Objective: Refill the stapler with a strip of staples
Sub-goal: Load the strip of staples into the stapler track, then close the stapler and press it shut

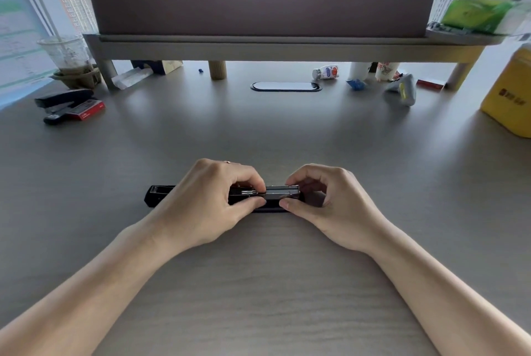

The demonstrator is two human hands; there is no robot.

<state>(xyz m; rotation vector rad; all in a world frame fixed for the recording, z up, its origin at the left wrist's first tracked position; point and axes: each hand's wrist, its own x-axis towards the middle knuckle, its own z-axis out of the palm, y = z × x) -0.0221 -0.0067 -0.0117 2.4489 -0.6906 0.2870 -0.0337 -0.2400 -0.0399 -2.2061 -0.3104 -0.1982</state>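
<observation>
Head view: I am watching my left hand [207,200] and right hand [324,203] pinching fingers [247,204] onto the long black opened stapler [161,196] lying on the grey wood-grain surface [258,283].

A long black plastic stapler [161,196] lies flat and opened out, lengthwise left to right, on the grey worktop [264,131]. A silvery metal strip of staples [283,192] sits in its exposed channel, right of centre.

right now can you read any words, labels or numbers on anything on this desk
None can be read for certain.
yellow container: red mark and dark characters, too blurred.
red staple box: white print, too small.
small bottle: label print, blurred.
paper cup: red print, unreadable.
open stapler under the hands: no text visible.
</observation>
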